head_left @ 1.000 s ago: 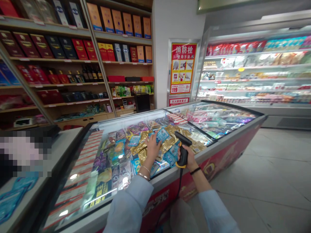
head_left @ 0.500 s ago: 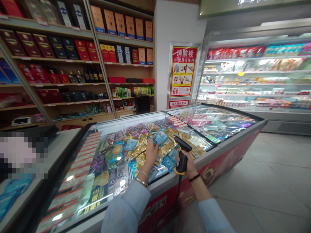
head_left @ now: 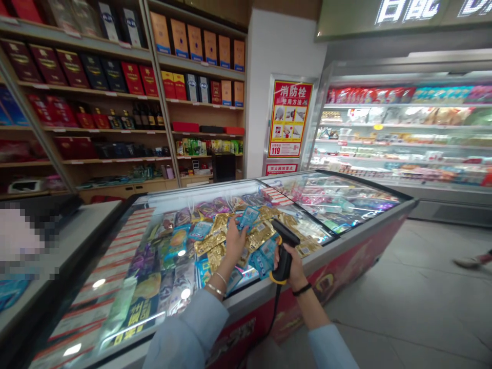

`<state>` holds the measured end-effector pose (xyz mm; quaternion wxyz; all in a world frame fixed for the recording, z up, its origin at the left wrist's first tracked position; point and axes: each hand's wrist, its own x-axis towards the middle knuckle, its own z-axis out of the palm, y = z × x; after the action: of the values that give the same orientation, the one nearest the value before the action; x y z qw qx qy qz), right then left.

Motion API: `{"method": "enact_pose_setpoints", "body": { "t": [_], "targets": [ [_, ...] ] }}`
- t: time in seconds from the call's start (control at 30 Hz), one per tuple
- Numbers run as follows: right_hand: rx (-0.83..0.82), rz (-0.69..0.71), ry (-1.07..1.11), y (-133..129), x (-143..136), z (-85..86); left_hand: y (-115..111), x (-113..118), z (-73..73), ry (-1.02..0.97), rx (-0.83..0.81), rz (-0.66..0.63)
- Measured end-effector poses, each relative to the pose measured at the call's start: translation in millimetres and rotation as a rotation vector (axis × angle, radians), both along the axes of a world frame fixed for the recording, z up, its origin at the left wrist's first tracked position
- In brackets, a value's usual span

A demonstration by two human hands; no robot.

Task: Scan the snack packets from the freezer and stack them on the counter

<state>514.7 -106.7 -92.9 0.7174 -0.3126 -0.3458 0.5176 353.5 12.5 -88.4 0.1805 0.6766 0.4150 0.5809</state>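
My left hand (head_left: pixel 235 240) has its fingers closed on a blue packet (head_left: pixel 249 217) over the pile, partly covering it. In my right hand (head_left: pixel 295 267) is a black and yellow barcode scanner (head_left: pixel 284 256), gripped by its handle, its head tilted toward the packets. A cord hangs from the handle's lower end. Gold packets (head_left: pixel 262 234) and other blue packets (head_left: pixel 262 261) lie heaped around both hands on the glass lid of a chest freezer (head_left: pixel 246 287).
Beyond the freezer stand shelves of boxed bottles (head_left: pixel 102 72). A lit refrigerated display (head_left: pixel 400 128) is at the right, a counter (head_left: pixel 92 218) at the left. A person's foot (head_left: pixel 467 262) shows on the floor at the far right.
The view has shifted slightly, and both hands appear a little further left. My grip on the blue packet and the scanner is unchanged. A foot has come into view at right.
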Motion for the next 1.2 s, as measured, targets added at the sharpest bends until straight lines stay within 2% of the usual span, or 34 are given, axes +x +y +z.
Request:
{"method": "enact_pose_setpoints", "body": {
  "t": [0.13,0.23,0.33,0.63,0.83,1.2],
  "targets": [
    [-0.002,-0.039,-0.074,-19.6,4.6,17.8,1.6,-2.1,3.1,0.054,0.075,0.034],
    [-0.009,-0.046,-0.141,-41.1,9.3,32.2,1.3,-3.1,4.0,0.069,0.097,0.017],
    [-0.029,-0.065,-0.156,-59.2,10.8,39.5,0.2,-2.2,5.1,0.07,0.107,-0.01],
    [-0.043,-0.078,-0.175,-83.0,-2.7,44.9,-3.1,3.3,6.0,0.023,0.066,-0.071],
    [-0.044,-0.042,-0.167,-86.7,-12.2,46.0,-3.6,3.8,5.4,0.016,0.054,-0.104],
    [-0.065,-0.023,-0.151,-88.1,-16.1,42.3,-6.0,2.4,7.5,0.017,0.071,-0.076]
  ]
}}
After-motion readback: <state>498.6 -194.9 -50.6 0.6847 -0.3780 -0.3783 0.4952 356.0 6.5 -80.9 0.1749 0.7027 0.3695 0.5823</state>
